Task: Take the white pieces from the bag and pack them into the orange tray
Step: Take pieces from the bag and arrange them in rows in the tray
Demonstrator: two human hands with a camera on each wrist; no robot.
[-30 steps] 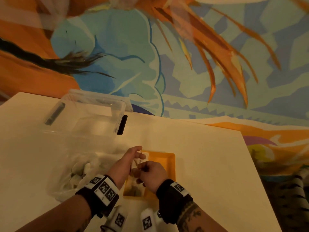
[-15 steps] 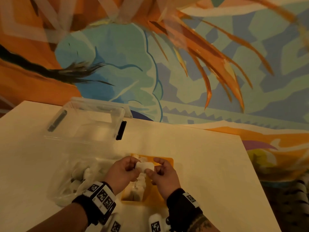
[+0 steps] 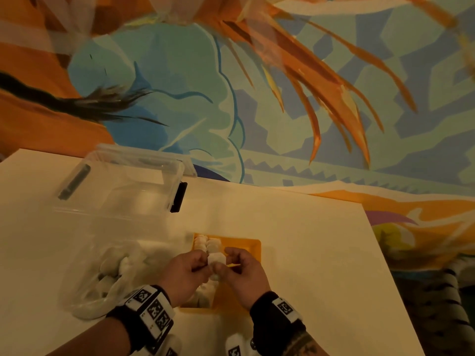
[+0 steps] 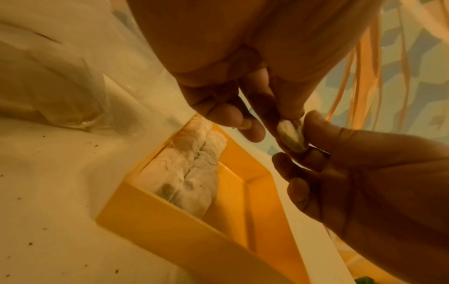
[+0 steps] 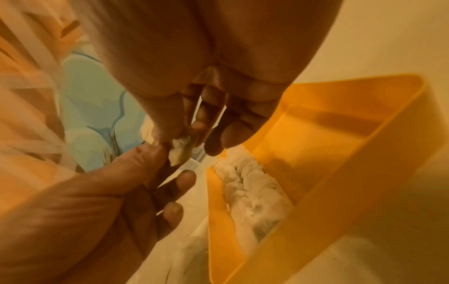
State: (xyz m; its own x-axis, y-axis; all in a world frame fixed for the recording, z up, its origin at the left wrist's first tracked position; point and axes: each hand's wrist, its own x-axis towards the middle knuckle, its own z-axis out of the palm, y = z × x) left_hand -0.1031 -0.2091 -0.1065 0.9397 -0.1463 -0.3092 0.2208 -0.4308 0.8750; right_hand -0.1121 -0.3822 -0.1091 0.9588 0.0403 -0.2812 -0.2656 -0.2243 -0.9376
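Both hands hold one small white piece [image 3: 216, 258] just above the orange tray [image 3: 250, 244]. My left hand [image 3: 189, 269] pinches its left side and my right hand [image 3: 240, 268] pinches its right side. The left wrist view shows the white piece [image 4: 290, 135] squeezed between fingertips of both hands. Several white pieces [image 4: 189, 169] lie in a row along the tray's left side, while its right side [image 5: 335, 138] is bare. The clear plastic bag [image 3: 102, 278] with more white pieces lies left of the tray.
An open clear plastic box [image 3: 123, 186] with black latches stands on the white table [image 3: 295, 240] behind the bag. The table's right edge [image 3: 385, 265] drops to a patterned floor. A painted wall rises behind the table.
One second ago the hands were low over the tray's near part. They have since raised a white piece between them and hold it over the tray's middle. The camera tilted slightly.
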